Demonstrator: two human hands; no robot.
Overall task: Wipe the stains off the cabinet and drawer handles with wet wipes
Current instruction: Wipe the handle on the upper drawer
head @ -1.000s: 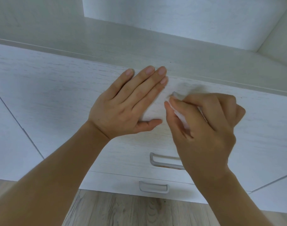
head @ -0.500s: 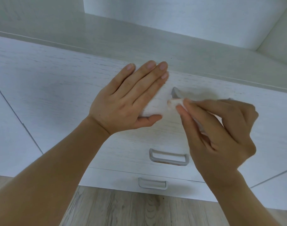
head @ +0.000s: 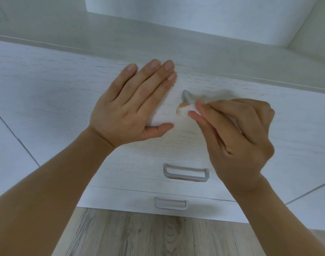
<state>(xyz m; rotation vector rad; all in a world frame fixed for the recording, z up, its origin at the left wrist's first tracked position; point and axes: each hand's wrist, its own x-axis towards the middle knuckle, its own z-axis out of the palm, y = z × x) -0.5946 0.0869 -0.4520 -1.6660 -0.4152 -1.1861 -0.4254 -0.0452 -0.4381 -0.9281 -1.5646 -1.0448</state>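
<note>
Wet wipe (head: 184, 110), a small white wad smeared orange, is pinched between the thumb and fingertips of the right hand (head: 237, 143) and pressed to the left end of the top drawer handle (head: 187, 97), most of which the hand hides. Left hand (head: 132, 106) lies flat, fingers straight, on the white drawer front (head: 47, 89) just beside it. Soft and limp, the wipe likely needs bunching and firm fingertip pressure; the handle looks rigid metal. Below, a second handle (head: 185, 172) shows orange stains along its lower edge; a third handle (head: 170, 203) sits lower.
</note>
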